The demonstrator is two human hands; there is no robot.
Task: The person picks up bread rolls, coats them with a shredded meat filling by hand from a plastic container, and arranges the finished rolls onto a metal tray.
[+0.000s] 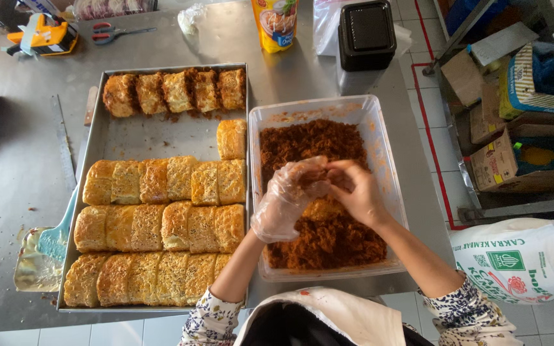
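My left hand [288, 195], in a clear plastic glove, and my bare right hand [356, 191] meet over a clear plastic tub [381, 138] of brown shredded topping [302, 142]. Together they hold a golden bread roll [321, 207] just above the topping. To the left lies a metal baking tray [155, 136] with three rows of plain seeded rolls [161, 227], one lone roll [232, 138] and a top row of rolls coated in brown topping [176, 91].
A blue spatula [58, 234] rests on a greasy small tray at the left. A long knife [65, 144], scissors [109, 32], a tape dispenser [41, 36], a yellow pouch [276, 23] and a black box [367, 33] stand on the steel table. Cardboard boxes and a white sack [520, 259] are at right.
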